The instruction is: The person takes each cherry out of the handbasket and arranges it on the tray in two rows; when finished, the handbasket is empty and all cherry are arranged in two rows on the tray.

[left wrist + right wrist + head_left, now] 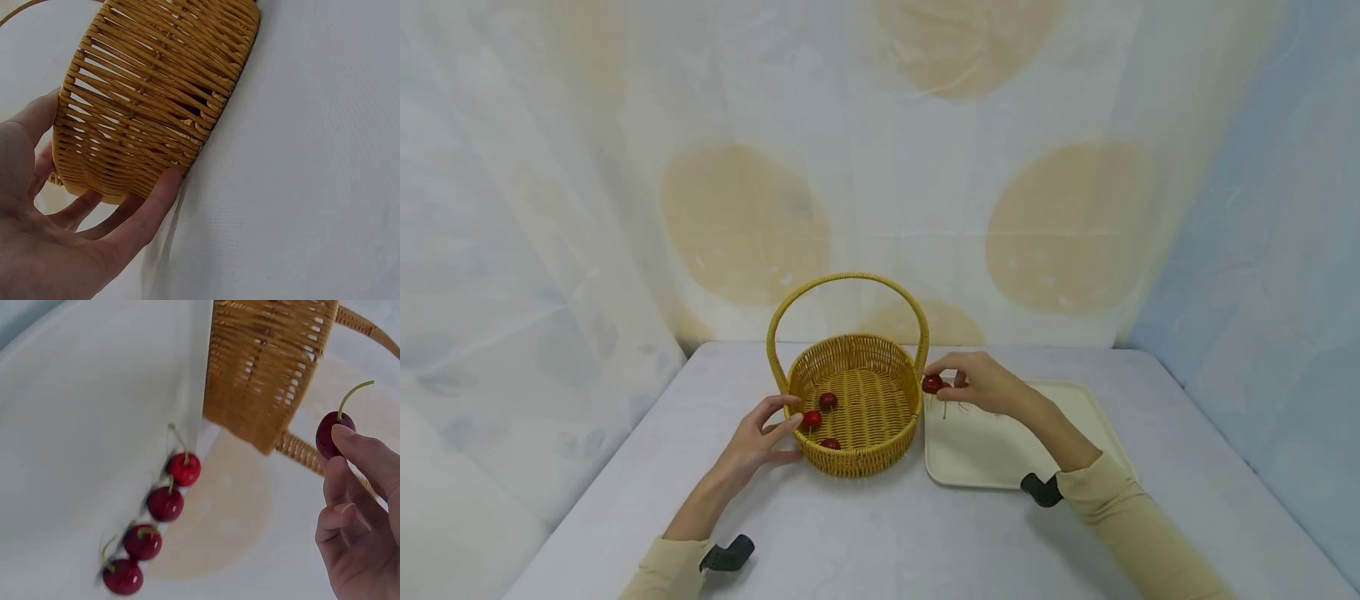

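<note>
A yellow wicker basket [868, 462] with a tall hoop handle stands on the table, and three red cherries [812, 420] lie in its left part. My left hand [751, 440] holds the basket by its left side; the left wrist view shows the fingers [153, 203] spread along the woven wall. Between thumb and fingertips, my right hand [988, 382] pinches a dark red cherry [330, 434] by its body, its green stem [350, 397] sticking out. This cherry is just right of the basket rim, above the tray's left edge.
To the right of the basket lies a cream rectangular tray [992, 458]. Several stemmed cherries [165, 503] sit in a row along one side of it. A white cloth covers the table [880, 542]; patterned curtains [880, 192] hang behind and at both sides.
</note>
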### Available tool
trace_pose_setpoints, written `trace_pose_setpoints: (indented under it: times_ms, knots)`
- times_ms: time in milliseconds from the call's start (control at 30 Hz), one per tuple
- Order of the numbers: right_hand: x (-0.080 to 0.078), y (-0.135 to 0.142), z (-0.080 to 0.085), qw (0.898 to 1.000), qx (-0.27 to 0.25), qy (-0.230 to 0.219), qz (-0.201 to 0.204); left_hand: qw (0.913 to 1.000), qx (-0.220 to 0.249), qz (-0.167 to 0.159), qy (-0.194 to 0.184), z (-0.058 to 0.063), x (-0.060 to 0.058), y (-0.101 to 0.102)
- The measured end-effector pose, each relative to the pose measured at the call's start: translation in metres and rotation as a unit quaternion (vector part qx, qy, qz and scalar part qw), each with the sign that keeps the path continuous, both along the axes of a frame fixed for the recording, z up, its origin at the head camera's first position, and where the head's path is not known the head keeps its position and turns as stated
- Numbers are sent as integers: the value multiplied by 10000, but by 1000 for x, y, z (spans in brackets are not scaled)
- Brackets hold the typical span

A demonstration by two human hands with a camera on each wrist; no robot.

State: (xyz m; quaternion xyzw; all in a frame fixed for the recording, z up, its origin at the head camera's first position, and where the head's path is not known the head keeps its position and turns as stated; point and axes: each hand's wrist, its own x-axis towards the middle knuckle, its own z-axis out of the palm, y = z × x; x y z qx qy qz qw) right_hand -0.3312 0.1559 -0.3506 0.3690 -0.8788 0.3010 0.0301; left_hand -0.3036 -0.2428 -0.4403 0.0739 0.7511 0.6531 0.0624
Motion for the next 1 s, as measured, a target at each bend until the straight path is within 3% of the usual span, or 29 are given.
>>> trace_pose_setpoints:
  times_ms: [433,1000]
  knots:
    - [-2,50,-3,9990,393,0,-226,10000,13,-38,46,3,-3,0]
    - [-15,43,-39,9975,353,-584,-167,10000,36,-92,12,3,0,-1]
